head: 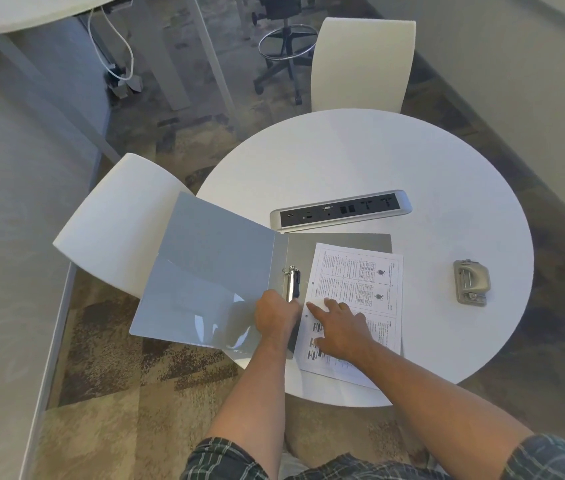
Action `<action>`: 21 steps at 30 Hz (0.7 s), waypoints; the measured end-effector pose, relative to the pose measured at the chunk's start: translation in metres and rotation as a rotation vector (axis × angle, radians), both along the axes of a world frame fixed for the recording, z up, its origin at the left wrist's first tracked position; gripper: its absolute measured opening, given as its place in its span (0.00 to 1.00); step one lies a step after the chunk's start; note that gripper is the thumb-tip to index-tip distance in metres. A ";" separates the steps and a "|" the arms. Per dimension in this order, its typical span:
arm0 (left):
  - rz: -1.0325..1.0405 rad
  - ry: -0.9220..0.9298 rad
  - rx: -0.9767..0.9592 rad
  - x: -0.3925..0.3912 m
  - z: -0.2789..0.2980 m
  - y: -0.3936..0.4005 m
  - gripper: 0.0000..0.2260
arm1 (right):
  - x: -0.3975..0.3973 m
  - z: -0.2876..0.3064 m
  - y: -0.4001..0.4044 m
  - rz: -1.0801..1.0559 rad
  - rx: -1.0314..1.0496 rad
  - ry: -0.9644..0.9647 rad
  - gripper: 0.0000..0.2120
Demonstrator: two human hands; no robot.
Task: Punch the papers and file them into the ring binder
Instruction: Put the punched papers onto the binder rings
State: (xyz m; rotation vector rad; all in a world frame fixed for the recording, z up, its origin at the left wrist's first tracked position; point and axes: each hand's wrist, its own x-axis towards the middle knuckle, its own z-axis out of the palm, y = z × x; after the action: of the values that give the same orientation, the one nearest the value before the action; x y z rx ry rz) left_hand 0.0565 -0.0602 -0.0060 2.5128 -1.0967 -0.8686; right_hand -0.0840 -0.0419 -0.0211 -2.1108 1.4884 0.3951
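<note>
The binder (225,271) lay open on the round bench (360,161), its front cover hanging off the edge. The left hand (275,317) had its grip curled around the near end of the ring clasp (293,284). The right hand (341,329) pressed flat, fingers spread wide, on the papers (357,289) lying on the binder's right half. The hole punch (470,282) sat well apart, further right.

Landmark: ring binder (225,271), lying open on the round table (360,157), its left cover overhanging the table edge. Papers (360,289) lie on its right half, just right of the ring mechanism (293,284). Power strip (341,211) just behind the binder. Hole punch (471,283) well to its right. One chair (118,226) left of it, another (362,64) far behind.
</note>
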 end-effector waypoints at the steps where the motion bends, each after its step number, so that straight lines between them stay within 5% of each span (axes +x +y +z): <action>1: -0.009 -0.008 0.018 -0.001 0.002 -0.002 0.13 | 0.000 0.000 0.000 0.000 0.004 0.000 0.38; 21: -0.099 -0.071 0.105 -0.003 0.015 -0.007 0.11 | 0.001 0.000 0.004 0.028 -0.010 0.044 0.41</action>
State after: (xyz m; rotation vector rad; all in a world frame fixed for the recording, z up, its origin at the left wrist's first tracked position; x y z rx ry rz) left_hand 0.0535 -0.0677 0.0092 2.6124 -1.2384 -0.8906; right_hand -0.0828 -0.0377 -0.0216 -2.1459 1.4901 0.4478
